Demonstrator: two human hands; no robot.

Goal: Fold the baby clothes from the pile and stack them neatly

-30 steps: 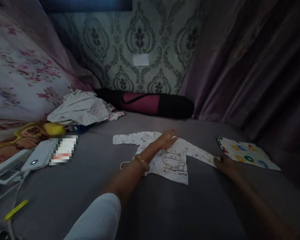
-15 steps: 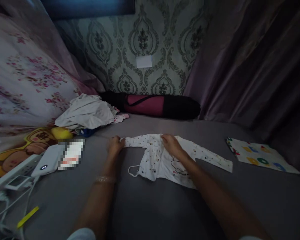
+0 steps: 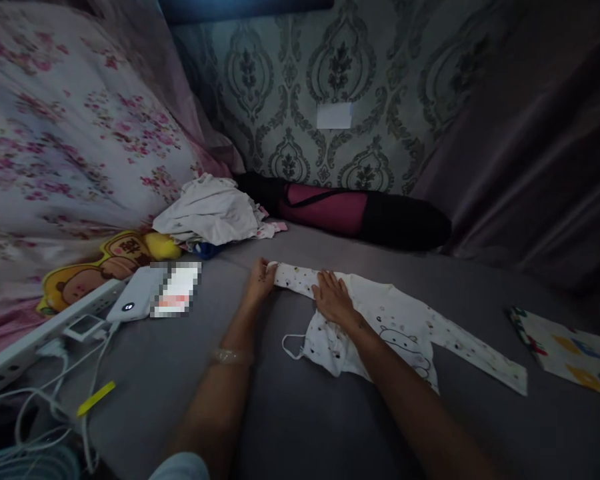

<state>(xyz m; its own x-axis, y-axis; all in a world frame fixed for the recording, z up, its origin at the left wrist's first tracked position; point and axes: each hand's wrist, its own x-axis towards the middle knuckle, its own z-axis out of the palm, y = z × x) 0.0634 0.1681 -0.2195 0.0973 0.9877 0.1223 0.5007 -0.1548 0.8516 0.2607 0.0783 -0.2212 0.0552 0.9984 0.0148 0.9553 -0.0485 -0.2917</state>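
Note:
A small white long-sleeved shirt [image 3: 410,300] lies spread on the grey bed sheet [image 3: 300,433], with small printed figures on its sleeves and a cartoon animal outline on its front. My left hand [image 3: 261,280] is closed on the cuff of the sleeve at the left. Flat on the shirt, near that sleeve's shoulder, my right hand [image 3: 334,297] rests with its fingers stretched out. A thin white tie loops out from the shirt's left side. The other sleeve reaches out to the right, touched by neither hand.
A pile of pale clothes [image 3: 210,210] and a black and maroon long bag [image 3: 330,208] lie at the back. On the left are a power strip [image 3: 50,327], a power bank [image 3: 137,293], cables and a yellow strip [image 3: 97,399]. A folded patterned cloth [image 3: 570,347] lies right.
The view has swung left, so things appear further right. My right hand has gone from pinching the shirt's top to lying flat on it; my left still holds the cuff.

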